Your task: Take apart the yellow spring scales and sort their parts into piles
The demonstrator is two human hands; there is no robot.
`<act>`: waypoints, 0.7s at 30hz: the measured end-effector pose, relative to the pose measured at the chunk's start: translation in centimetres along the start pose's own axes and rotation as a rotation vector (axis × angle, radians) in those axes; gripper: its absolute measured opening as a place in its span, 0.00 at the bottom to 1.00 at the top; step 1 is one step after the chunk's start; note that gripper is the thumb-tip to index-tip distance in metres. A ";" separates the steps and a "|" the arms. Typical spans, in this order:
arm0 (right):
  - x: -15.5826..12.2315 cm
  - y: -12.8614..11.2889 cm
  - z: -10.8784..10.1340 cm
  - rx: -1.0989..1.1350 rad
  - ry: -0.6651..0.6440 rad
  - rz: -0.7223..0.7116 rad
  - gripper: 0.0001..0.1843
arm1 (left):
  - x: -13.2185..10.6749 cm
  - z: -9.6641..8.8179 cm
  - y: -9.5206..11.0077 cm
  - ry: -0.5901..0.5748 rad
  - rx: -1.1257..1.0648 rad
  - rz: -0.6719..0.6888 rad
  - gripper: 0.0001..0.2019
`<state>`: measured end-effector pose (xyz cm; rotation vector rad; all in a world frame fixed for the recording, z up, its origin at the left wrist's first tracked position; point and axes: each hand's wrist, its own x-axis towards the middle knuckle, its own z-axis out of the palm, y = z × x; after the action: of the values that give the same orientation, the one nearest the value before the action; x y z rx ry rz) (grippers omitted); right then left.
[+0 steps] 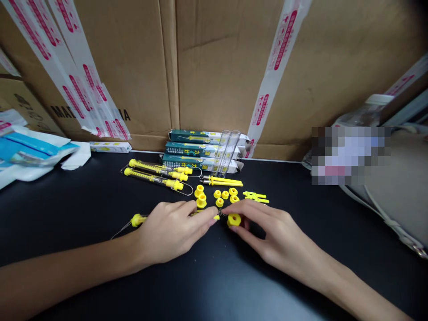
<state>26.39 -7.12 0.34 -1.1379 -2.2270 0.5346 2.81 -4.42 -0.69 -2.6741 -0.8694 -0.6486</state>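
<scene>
On the black table [83, 223], near the middle, my left hand [174, 232] lies curled over a scale [136, 220], thumb and forefinger pinched at its right end. My right hand [267, 232] pinches a yellow cap [234, 219] just beside that end.

The near table is bare on both sides. A cardboard wall [217, 67] closes the far edge, and a bag [394, 187] crowds the right.

The cardboard shows black letters "MA", partly under tape [80, 93] whose red print is unreadable.

Beyond my hands I count:
- two finished scales [157, 169]
- three boxes [200, 149]
- two clear tubes [227, 151]
- about seven loose caps [225, 195]
</scene>
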 end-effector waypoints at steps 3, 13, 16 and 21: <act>0.0 -0.1 0.0 0.022 0.017 0.015 0.12 | 0.0 0.0 0.0 -0.024 -0.006 0.001 0.15; -0.1 -0.1 0.1 0.046 0.027 0.080 0.12 | -0.1 0.1 0.1 -0.004 0.018 0.065 0.12; -0.2 -0.1 0.0 0.039 0.140 0.076 0.12 | -0.1 0.0 0.1 0.006 0.018 0.074 0.12; -0.2 -0.3 0.1 0.112 0.029 0.076 0.13 | 0.0 -0.2 0.0 -0.045 0.021 0.078 0.13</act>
<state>26.25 -7.47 0.37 -1.1675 -2.1084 0.6619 2.73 -4.56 -0.49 -2.6979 -0.7743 -0.5604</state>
